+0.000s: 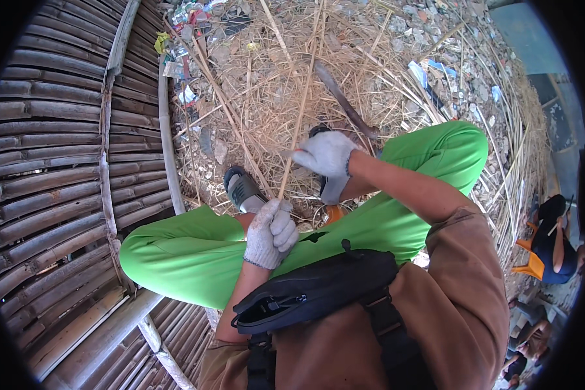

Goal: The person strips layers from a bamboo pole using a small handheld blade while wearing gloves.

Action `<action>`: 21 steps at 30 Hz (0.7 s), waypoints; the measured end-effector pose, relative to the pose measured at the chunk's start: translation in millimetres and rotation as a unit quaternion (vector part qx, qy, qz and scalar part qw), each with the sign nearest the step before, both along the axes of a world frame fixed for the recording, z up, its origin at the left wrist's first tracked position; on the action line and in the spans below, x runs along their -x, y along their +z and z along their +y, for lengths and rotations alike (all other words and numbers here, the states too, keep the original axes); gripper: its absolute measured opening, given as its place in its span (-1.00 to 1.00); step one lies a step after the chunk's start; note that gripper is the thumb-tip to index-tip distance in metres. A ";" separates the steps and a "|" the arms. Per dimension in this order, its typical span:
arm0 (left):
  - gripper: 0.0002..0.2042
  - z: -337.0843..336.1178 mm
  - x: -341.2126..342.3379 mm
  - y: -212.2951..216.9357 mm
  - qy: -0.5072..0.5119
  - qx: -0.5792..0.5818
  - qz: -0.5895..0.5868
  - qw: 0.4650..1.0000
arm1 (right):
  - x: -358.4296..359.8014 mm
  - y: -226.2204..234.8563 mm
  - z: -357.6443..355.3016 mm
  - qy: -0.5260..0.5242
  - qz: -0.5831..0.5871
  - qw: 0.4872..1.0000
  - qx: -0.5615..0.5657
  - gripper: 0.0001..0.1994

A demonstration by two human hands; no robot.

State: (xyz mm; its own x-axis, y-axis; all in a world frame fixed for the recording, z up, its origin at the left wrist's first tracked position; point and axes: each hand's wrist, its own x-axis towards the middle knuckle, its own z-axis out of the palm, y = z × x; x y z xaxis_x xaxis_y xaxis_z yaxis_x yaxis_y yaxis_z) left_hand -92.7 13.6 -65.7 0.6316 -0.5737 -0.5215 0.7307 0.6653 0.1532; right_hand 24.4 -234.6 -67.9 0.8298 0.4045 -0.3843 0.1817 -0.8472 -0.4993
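My left hand (272, 234), in a whitish knit glove, is closed around the near end of a long thin bamboo strip (299, 123). The strip rises from that fist and stretches away over the straw-covered ground. Farther off and to the right, my right hand (326, 156), gloved too, has its fingers curled beside the strip. A small pale blurred tip juts from them toward the strip; what it belongs to I cannot make out. Beyond this hand lies a long, dark, slightly curved piece (344, 101) on the straw.
A bamboo slat wall (52, 136) runs along the left side. Dry straw, loose strips and litter cover the ground (370, 71). My sandalled foot (242, 185) is near the strip. Part of an orange seat (335, 213) shows beneath me. Another person (552, 244) sits at far right.
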 end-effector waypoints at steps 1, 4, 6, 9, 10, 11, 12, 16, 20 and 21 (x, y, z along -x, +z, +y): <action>-0.68 -0.9 0.4 -0.9 -0.001 -0.002 0.002 1.000 | 13.5 -2.9 6.7 0.032 -0.025 0.999 -0.002 -0.42; -0.68 0.0 1.5 -4.8 -0.011 -0.015 -0.011 1.000 | 17.9 12.6 7.2 0.019 0.004 1.000 -0.002 -0.40; -0.67 -3.6 2.4 -2.2 -0.016 -0.020 -0.012 1.000 | -12.0 -23.8 -19.5 -0.013 0.028 0.999 0.018 -0.37; -0.67 -3.0 1.9 0.4 -0.011 -0.015 -0.016 1.000 | -41.3 -54.3 -41.8 -0.041 -0.008 0.998 0.039 -0.34; -0.67 -2.2 1.4 -0.4 0.003 0.000 -0.014 1.000 | -39.4 -39.4 -31.7 -0.037 -0.010 0.999 0.038 -0.34; -0.67 -0.5 -0.4 -0.5 0.008 0.000 -0.016 1.000 | -28.7 -24.9 -18.5 -0.013 0.003 1.000 0.027 -0.35; -0.67 -1.6 -0.6 -0.1 0.005 0.000 -0.011 1.000 | -11.3 -11.0 -10.2 0.008 0.018 1.000 0.020 -0.35; -0.67 -2.8 -0.9 -0.7 -0.005 -0.017 0.013 1.000 | 13.4 -2.1 3.5 0.034 0.019 0.999 0.006 -0.37; -0.68 -5.9 -2.3 3.6 -0.021 -0.020 -0.012 1.000 | -36.1 -51.3 -38.2 -0.046 -0.025 0.998 0.029 -0.34; -0.68 -4.9 -1.8 4.9 -0.007 -0.007 -0.003 1.000 | -37.8 -63.2 -37.8 -0.050 -0.041 0.998 0.027 -0.33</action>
State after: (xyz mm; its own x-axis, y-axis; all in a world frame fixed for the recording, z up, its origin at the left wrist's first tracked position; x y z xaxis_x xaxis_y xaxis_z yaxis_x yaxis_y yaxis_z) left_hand -90.9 8.7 -60.8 0.6264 -0.5762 -0.5250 0.7395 0.6522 0.1665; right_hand 62.2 -272.3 -131.2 0.8948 0.2984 -0.3321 0.1328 -0.8881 -0.4400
